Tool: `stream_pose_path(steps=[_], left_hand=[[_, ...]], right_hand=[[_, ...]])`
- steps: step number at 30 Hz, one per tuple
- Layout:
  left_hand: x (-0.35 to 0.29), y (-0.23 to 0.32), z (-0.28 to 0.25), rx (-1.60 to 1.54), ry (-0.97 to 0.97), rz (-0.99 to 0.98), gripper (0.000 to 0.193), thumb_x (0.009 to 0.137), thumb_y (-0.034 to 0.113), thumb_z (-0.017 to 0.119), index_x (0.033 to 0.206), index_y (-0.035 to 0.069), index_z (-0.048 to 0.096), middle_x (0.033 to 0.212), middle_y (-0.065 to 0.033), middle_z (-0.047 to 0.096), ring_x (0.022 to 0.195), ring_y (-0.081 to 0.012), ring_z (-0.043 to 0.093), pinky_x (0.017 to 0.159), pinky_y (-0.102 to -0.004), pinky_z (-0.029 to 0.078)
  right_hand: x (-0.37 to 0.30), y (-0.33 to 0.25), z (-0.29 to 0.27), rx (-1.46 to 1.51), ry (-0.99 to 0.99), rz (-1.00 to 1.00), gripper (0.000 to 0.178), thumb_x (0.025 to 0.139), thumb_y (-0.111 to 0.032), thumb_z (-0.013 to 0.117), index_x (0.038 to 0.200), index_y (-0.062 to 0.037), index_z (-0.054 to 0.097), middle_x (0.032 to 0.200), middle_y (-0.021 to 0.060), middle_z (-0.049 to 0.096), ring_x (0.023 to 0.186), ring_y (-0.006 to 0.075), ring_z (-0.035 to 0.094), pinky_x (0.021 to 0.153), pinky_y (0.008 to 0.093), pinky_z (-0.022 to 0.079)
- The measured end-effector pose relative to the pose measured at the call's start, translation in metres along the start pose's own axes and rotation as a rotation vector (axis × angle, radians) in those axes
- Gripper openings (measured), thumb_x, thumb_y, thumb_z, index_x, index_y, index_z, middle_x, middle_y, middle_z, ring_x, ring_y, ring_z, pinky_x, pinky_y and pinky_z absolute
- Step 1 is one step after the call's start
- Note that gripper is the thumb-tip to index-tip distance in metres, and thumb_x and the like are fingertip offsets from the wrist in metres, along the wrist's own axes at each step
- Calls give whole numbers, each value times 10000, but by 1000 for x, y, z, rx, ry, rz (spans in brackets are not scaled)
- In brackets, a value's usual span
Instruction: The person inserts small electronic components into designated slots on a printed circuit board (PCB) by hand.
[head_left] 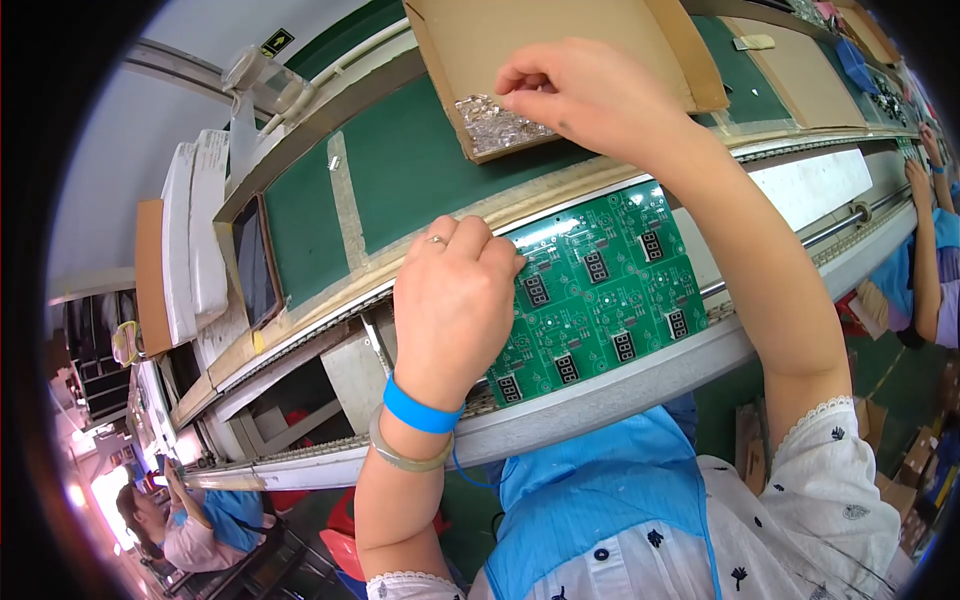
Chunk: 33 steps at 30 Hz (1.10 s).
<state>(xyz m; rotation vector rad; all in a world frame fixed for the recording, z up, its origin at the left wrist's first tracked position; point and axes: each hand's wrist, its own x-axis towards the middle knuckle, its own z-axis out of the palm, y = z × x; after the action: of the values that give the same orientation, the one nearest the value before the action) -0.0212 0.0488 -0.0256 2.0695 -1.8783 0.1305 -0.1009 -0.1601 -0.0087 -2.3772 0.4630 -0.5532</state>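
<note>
A green circuit board (590, 290) with several black-framed digit displays lies across the rails of the line in front of me. My left hand (455, 300), wearing a ring, a blue wrist strap and a bangle, is closed at the board's left edge. Its curled fingertips hide whatever may be in them. Farther off, my right hand (590, 95) reaches over a shallow cardboard box (570, 30). Its thumb and index finger come together just above a heap of small shiny parts (490, 122) in the box's near corner. Anything pinched there is too small to make out.
The green bench top (420, 180) runs behind the conveyor rail (470, 440). White foam packs (195, 230) stand at the left. Another cardboard tray (800, 75) lies at far right. Co-workers sit farther along the line: one person (205, 530) at lower left, another's arms (925, 230) at right.
</note>
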Motion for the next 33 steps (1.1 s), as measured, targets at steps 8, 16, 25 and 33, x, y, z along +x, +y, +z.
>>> stream_pose_path(steps=[8,16,25,33], left_hand=[[-1,-3,5,-145,37,-42,77,777,82,745,795,34,687,801,-103,606,787,-311,565,707,-409,472],[-2,-6,7,-170,32,-39,56,771,98,748,792,62,710,800,-79,614,786,-292,584,706,-403,491],[1,-4,8,-94,49,37,85,756,104,758,769,60,687,785,-78,597,790,-287,584,706,-400,489],[0,-5,7,-243,0,-93,79,761,64,759,809,34,704,800,-96,645,764,-287,582,691,-385,472]], right_hand=[[19,-11,15,-198,-159,-41,221,840,-195,660,999,-50,715,872,127,708,800,286,668,737,391,520],[24,-4,28,-142,-149,-8,200,818,-148,666,983,-56,732,879,131,722,818,299,685,738,400,530],[21,-31,2,-161,-276,30,180,776,-114,650,871,-7,759,903,249,700,887,397,689,796,443,550],[30,-16,19,-394,-201,-36,189,787,-145,675,880,-6,762,922,240,709,902,385,694,800,430,557]])
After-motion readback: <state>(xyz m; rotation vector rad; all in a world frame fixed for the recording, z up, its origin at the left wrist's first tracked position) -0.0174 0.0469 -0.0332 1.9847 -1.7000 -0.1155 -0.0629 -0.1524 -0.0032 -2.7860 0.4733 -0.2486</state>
